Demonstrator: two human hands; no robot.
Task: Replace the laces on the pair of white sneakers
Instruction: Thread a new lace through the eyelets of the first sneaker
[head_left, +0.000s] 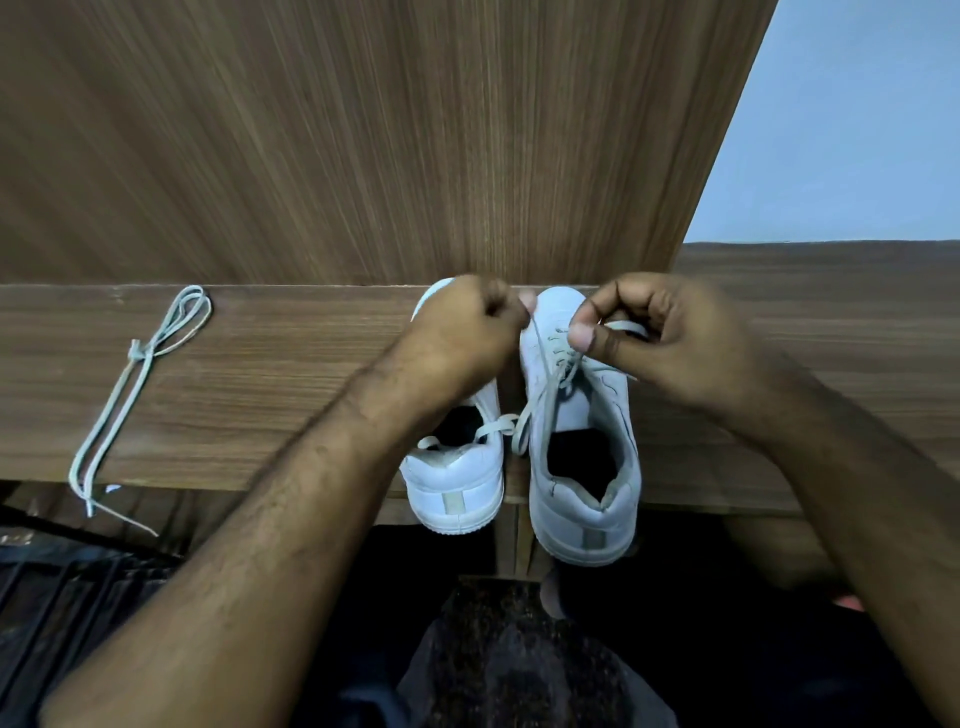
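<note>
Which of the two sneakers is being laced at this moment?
The right sneaker: both hands pinch its lace above its eyelets. The left sneaker sits partly under the left forearm, untouched.

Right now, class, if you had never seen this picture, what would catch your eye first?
Two hands, the left hand and the right hand, pinch a lace over the right sneaker of a white pair at the wooden shelf edge. Far left on the shelf lies a knotted spare lace.
</note>
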